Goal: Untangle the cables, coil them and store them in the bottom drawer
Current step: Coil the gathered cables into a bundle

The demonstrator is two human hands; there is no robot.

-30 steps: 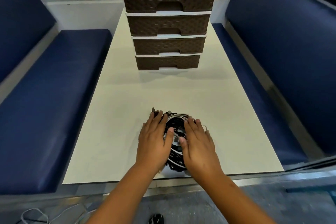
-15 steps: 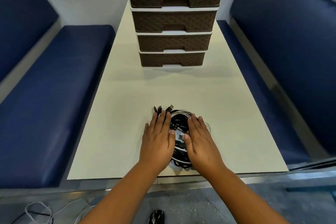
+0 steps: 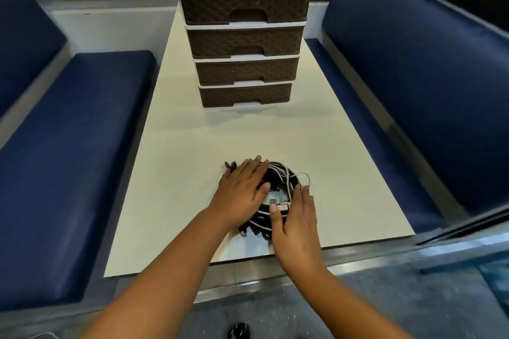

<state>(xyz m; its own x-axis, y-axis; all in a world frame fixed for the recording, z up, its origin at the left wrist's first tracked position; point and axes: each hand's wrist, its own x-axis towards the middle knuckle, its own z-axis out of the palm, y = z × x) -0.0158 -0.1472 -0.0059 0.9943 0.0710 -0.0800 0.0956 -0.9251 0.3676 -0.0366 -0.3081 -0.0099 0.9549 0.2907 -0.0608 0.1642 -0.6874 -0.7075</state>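
Observation:
A tangled bundle of black and white cables point(image 3: 278, 183) lies on the cream table point(image 3: 179, 173) near its front edge. My left hand point(image 3: 241, 192) rests flat on the bundle's left side, fingers together and pointing up-right. My right hand point(image 3: 296, 224) lies on the bundle's right side, its thumb beside a small plug. Much of the bundle is hidden under both hands. A brown drawer unit with a white frame stands at the far end; its bottom drawer point(image 3: 245, 94) is closed, like the others above it.
Blue padded benches run along the left point(image 3: 63, 159) and right point(image 3: 413, 69) of the table. A metal strip edges the table's front. On the floor below lie a dark object point(image 3: 239, 331) and a loose white cable at the bottom left.
My hands have spread apart and uncovered the bundle's middle. The left hand turned to the right over the bundle's top; the right hand drew back to the right. The view shifted.

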